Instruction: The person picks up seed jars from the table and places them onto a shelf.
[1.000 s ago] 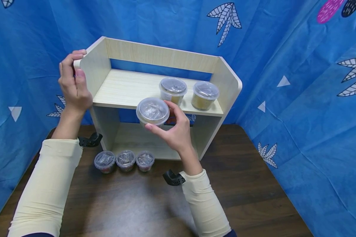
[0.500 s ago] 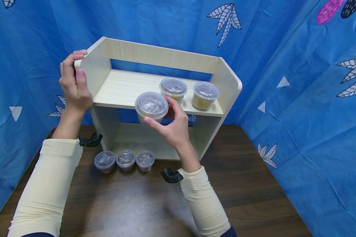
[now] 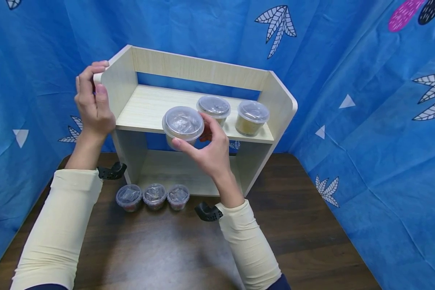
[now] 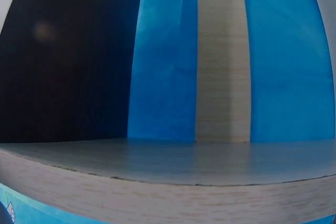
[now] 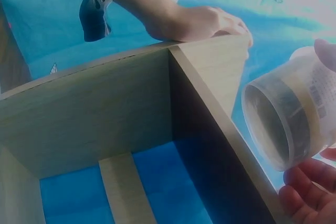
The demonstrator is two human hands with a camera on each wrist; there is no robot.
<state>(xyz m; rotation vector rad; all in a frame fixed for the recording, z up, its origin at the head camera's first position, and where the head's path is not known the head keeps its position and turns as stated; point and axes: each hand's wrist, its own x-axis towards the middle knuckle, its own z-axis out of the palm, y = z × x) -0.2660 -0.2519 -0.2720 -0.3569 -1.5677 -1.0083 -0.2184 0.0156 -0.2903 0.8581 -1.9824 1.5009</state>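
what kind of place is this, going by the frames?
Probably a staged tabletop recording corner rather than a real kitchen or shop: patterned blue curtains screen the back and sides, and a dark wooden table bears a pale two-level shelf with lidded tubs on and before it.

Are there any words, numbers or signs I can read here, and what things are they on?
No text here is clear enough to read.
Held tub, in the right hand: tiny printed marks on its side, too blurred to read.
Two tubs on the shelf: no readable words.
Three small tubs: no readable words.
Blue curtain: leaf and triangle pictures, no letters visible.
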